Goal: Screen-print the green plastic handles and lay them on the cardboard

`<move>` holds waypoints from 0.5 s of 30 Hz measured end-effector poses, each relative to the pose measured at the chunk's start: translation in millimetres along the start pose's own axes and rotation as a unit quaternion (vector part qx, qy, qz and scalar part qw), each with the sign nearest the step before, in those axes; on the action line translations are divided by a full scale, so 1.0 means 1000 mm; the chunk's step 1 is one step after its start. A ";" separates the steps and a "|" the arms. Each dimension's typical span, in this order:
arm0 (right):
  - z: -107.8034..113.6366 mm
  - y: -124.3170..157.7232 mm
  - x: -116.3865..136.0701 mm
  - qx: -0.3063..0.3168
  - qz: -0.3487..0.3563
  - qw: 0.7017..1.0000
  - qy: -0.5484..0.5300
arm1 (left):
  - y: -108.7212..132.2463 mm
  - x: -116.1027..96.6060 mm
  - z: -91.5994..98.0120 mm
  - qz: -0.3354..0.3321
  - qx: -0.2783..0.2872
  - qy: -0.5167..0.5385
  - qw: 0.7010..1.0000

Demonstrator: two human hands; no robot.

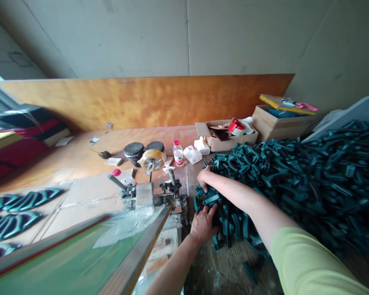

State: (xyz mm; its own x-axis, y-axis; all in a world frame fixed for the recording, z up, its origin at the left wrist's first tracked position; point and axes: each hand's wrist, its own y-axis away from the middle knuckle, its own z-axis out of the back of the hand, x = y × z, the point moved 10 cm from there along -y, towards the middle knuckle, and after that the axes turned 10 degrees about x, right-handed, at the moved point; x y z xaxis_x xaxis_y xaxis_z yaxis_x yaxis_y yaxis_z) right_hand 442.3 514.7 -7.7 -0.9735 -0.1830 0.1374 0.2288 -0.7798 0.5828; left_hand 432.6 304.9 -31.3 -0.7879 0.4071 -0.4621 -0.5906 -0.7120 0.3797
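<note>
A big heap of dark green-black plastic parts point(283, 164), some of them curved like handles, covers the right side of the table. My left hand point(204, 224) rests at the near left edge of this heap, fingers spread over several parts. Just beyond it, my right hand point(204, 178) reaches across to the heap's far left edge and touches the parts there. The fingers of my right hand point down and are mostly hidden, so its grip does not show. To the left of both hands stands a screen printing frame point(153, 241) with green mesh, raised at a slant on a clamp point(144, 196).
Behind the clamp are black-lidded tubs point(134, 152), a tape roll point(153, 159), a bottle with a red cap point(178, 153) and crumpled white tissue point(192, 155). Cardboard boxes point(230, 141) stand at the back right. Curved dark parts point(18, 225) lie in rows at left.
</note>
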 end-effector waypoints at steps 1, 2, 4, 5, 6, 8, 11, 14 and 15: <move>-0.002 0.008 -0.004 0.002 -0.012 1.000 -0.003 | 0.002 -0.004 -0.001 -0.011 -0.005 -0.010 1.000; -0.007 0.018 -0.008 0.013 -0.023 1.000 -0.001 | 0.005 -0.007 -0.002 -0.022 -0.008 -0.019 1.000; -0.023 0.041 -0.016 0.053 -0.038 0.998 0.017 | 0.010 -0.014 -0.005 -0.042 -0.012 -0.031 0.999; -0.032 0.055 -0.019 0.073 -0.036 0.996 0.031 | 0.013 -0.017 -0.006 -0.050 -0.013 -0.034 0.998; -0.041 0.069 -0.020 0.084 -0.027 0.995 0.044 | 0.016 -0.020 -0.008 -0.056 -0.013 -0.038 0.998; -0.052 0.098 -0.021 0.064 0.000 0.996 0.062 | 0.022 -0.023 -0.012 -0.062 -0.011 -0.044 0.997; -0.064 0.138 -0.023 0.001 0.028 0.998 0.057 | 0.033 -0.026 -0.022 -0.067 -0.003 -0.052 0.996; -0.078 0.168 -0.026 -0.037 0.024 0.998 0.047 | 0.048 -0.028 -0.031 -0.066 -0.001 -0.057 0.996; -0.082 0.175 -0.026 -0.047 0.017 0.998 0.045 | 0.054 -0.029 -0.035 -0.066 0.000 -0.057 0.996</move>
State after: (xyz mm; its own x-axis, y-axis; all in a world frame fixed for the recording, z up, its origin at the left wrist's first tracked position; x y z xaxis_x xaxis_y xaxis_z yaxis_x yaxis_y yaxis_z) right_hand 507.7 333.9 25.4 -0.9623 -0.2595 0.0812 0.2645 -0.8242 0.5007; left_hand 429.7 235.1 -25.6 -0.7178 0.5603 -0.4134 -0.6908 -0.6475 0.3218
